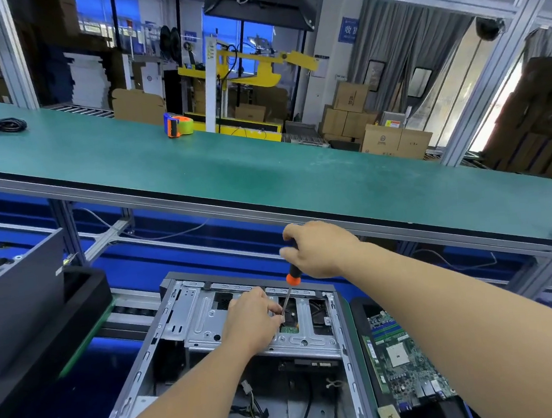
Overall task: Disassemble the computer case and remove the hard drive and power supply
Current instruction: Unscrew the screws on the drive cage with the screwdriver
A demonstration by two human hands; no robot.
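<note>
Green bench [264, 169] behind; right hand [319, 250] grips screwdriver [291, 279] over case [197, 317].

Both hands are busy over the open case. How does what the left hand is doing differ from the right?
The right hand is raised above the case, wrapped round the screwdriver handle; the left hand is low on the drive bracket. The right takes a full grip; the left only pinches near the shaft's tip with its fingertips. Both work on the same screwdriver.
</note>
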